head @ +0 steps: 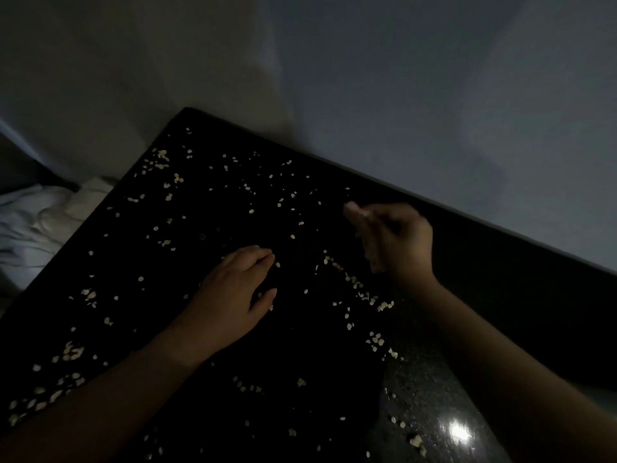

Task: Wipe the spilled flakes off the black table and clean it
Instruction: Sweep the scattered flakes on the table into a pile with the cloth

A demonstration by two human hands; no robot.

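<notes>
The flakes (354, 281) lie all round both hands on the black table (300, 349), one slanting line of them between the flat, open left hand (233, 292) and the nearer, edge-on right hand (397, 242), whose grip is too blurred to tell.

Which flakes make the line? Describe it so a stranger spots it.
Find the black table, strewn with pale flakes. Between the left hand and right hand, nearer the right, runs a line of flakes. Unlike the scattered rest, it forms one dense diagonal row.
</notes>
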